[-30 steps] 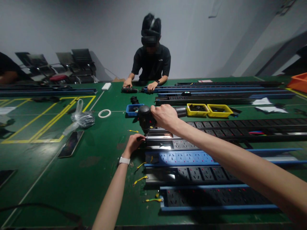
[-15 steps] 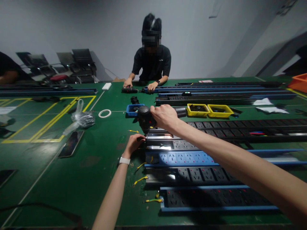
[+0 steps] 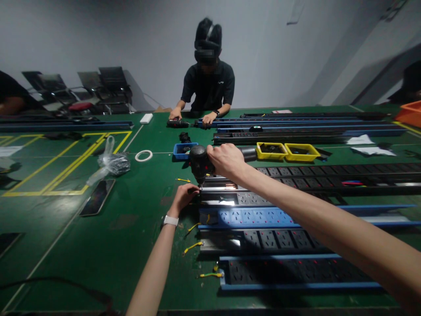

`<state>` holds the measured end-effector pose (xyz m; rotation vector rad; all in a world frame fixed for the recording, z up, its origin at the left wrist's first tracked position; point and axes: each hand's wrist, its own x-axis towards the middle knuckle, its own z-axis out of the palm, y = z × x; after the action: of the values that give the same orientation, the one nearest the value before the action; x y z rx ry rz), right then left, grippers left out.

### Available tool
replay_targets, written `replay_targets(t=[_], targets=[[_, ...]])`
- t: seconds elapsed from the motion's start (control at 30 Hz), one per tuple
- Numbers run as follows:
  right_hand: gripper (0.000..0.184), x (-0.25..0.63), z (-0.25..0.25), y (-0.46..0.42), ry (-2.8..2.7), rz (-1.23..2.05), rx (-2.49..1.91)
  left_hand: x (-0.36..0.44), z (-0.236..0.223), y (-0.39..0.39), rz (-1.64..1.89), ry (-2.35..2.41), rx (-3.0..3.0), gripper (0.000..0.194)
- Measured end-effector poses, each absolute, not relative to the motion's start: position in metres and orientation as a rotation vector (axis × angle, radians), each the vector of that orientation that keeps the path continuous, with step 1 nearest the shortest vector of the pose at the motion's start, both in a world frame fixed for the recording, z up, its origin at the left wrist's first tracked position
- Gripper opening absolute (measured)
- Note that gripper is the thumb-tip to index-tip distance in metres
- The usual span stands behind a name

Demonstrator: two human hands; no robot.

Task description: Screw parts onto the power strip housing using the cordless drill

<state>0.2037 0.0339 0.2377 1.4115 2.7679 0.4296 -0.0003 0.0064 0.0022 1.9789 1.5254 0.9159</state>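
My right hand [image 3: 226, 158] is wrapped round the grip of a black cordless drill [image 3: 198, 161], which points down. The tip of the drill meets the left end of a dark power strip [image 3: 215, 197], close to my left fingers. My left hand [image 3: 184, 196], with a white band on its wrist, pinches at that same end; what lies between the fingertips is hidden. Nearer to me lie a blue socket strip [image 3: 243, 217], a black one [image 3: 269, 239] and a blue-edged one [image 3: 283, 272]. Short yellow wires [image 3: 192, 248] stick out from their left ends.
Across the green table [image 3: 141, 245] a co-worker [image 3: 208, 83] holds another drill [image 3: 177, 123] at a strip. A blue bin [image 3: 180, 151] and two yellow bins [image 3: 271, 150] stand beyond my hands. Left are a tape ring [image 3: 144, 156], a plastic bag [image 3: 115, 163] and a phone [image 3: 98, 198].
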Motion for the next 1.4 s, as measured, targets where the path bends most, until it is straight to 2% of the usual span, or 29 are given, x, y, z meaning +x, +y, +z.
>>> replay_targets(t=[1.4], targets=[[0.031,0.2037,0.2341,0.0366,2.783,0.436,1.405,-0.0008,-0.0026,0.0075,0.902,1.535,1.965,0.014]])
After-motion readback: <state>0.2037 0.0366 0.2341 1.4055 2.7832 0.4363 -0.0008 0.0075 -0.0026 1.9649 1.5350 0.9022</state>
